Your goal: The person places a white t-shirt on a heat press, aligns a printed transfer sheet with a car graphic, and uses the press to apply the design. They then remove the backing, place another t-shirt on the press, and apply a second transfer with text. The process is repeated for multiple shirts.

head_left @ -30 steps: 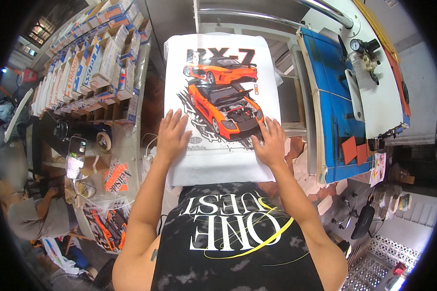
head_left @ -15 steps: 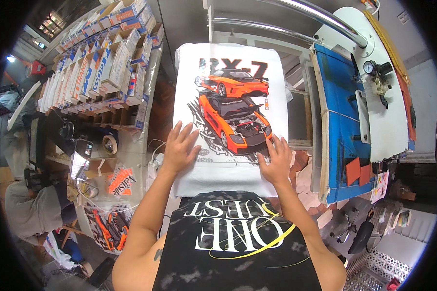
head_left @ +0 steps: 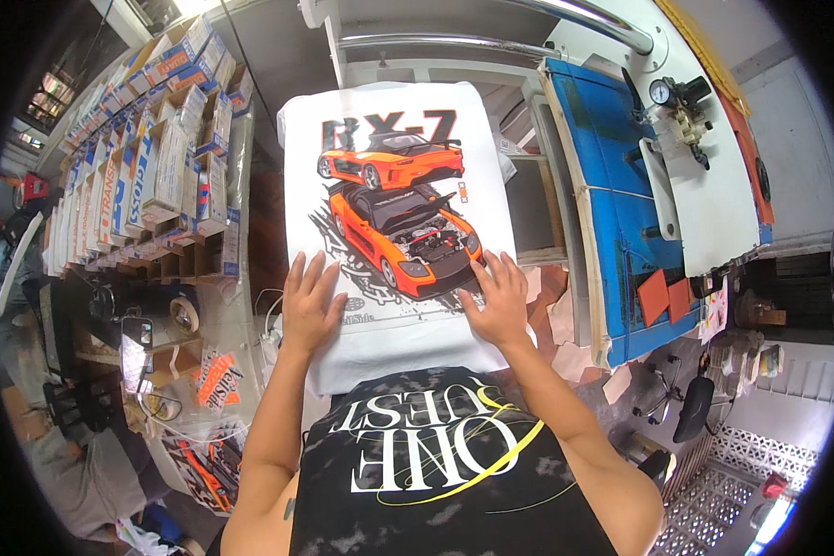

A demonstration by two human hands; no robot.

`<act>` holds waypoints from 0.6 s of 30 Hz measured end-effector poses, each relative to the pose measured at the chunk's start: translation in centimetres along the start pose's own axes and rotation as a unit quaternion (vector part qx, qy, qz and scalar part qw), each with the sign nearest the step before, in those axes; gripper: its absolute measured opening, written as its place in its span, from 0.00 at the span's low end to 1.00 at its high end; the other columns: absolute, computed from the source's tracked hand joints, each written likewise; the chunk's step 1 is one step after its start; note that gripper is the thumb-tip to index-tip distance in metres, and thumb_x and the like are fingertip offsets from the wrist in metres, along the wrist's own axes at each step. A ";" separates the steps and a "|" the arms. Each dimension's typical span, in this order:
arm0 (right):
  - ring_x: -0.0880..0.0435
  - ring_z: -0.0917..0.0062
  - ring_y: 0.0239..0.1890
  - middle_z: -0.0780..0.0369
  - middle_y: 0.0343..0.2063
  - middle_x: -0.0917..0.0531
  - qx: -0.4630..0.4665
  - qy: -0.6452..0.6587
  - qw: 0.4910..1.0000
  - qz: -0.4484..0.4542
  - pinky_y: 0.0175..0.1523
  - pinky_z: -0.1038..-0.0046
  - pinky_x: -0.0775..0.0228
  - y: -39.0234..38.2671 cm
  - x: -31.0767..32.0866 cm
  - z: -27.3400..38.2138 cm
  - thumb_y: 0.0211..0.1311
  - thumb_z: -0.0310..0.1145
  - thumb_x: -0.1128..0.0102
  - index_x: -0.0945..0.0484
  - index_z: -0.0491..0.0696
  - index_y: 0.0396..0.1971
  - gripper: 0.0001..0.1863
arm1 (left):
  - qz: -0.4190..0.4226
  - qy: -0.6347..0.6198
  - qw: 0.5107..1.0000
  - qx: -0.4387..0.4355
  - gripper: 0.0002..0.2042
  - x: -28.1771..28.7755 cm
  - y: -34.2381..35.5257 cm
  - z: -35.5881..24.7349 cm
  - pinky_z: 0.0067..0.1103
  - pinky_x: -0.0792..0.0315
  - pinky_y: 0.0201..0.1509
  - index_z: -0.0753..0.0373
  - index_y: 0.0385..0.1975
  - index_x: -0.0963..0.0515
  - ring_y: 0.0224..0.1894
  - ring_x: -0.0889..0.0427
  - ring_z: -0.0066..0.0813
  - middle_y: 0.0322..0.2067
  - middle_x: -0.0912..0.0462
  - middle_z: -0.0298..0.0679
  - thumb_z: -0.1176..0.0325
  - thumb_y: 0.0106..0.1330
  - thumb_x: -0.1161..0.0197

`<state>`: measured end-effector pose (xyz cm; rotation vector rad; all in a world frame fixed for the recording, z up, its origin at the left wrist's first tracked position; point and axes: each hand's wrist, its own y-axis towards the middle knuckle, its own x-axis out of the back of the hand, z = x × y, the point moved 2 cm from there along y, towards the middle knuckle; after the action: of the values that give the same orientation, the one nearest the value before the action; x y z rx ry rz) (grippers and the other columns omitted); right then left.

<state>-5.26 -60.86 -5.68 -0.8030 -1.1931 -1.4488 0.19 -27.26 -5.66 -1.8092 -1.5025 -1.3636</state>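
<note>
A white T-shirt (head_left: 400,167) lies spread flat over a rectangular board. Its print shows two orange sports cars with dark lettering above them. My left hand (head_left: 311,304) rests palm down on the white cloth by the lower left of the print, fingers stretched and spread. On the opposite side my right hand (head_left: 497,301) lies with fingers apart, its fingertips at the front of the lower car. Neither hand holds anything. The cloth below the print shows a few shallow creases.
Several long cardboard boxes (head_left: 157,171) fill a rack at the left. A phone (head_left: 137,350) stands below it, near an orange printed sheet (head_left: 218,380). At right is a blue panel (head_left: 612,213) with a pressure gauge (head_left: 660,92) beside it. A metal bar (head_left: 445,44) crosses the far side.
The whole view has shifted, so the shirt and board appear farther left. My left hand has slid slightly nearer to me along the cloth. My right hand stays about the same on the print.
</note>
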 end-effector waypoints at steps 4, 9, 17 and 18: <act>0.37 0.54 0.70 0.56 0.65 0.29 0.002 0.001 1.000 0.006 0.70 0.51 0.47 0.1 0.1 0.0 0.58 0.46 0.34 0.23 0.49 0.59 0.30 | 0.003 -0.002 1.000 0.000 0.23 -0.1 0.0 0.1 0.42 0.42 0.73 0.59 0.59 0.22 0.73 0.40 0.53 0.67 0.29 0.46 0.63 0.63 0.34; 0.39 0.55 0.70 0.57 0.65 0.28 0.000 0.007 1.000 0.017 0.69 0.48 0.48 0.1 0.0 0.0 0.59 0.48 0.36 0.21 0.52 0.59 0.29 | -0.011 -0.009 1.000 0.008 0.23 -0.3 -0.2 0.3 0.43 0.41 0.71 0.59 0.58 0.21 0.72 0.39 0.52 0.66 0.29 0.45 0.65 0.61 0.34; 0.39 0.55 0.70 0.57 0.65 0.28 0.002 0.003 1.000 0.011 0.69 0.49 0.48 0.0 0.0 0.0 0.58 0.49 0.35 0.20 0.52 0.58 0.29 | -0.014 -0.007 1.000 0.013 0.23 -0.4 -0.2 0.2 0.43 0.41 0.72 0.58 0.58 0.22 0.72 0.39 0.51 0.67 0.29 0.45 0.66 0.61 0.34; 0.39 0.55 0.70 0.57 0.65 0.28 0.002 0.001 1.000 0.012 0.69 0.49 0.48 0.0 0.0 0.0 0.58 0.49 0.35 0.20 0.52 0.58 0.29 | -0.015 -0.007 1.000 0.012 0.23 -0.4 -0.2 0.2 0.43 0.41 0.72 0.58 0.58 0.22 0.72 0.39 0.51 0.66 0.29 0.45 0.66 0.61 0.34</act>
<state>-5.29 -60.87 -5.73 -0.8111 -1.1807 -1.4263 0.12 -27.20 -6.15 -1.7914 -1.5522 -1.3433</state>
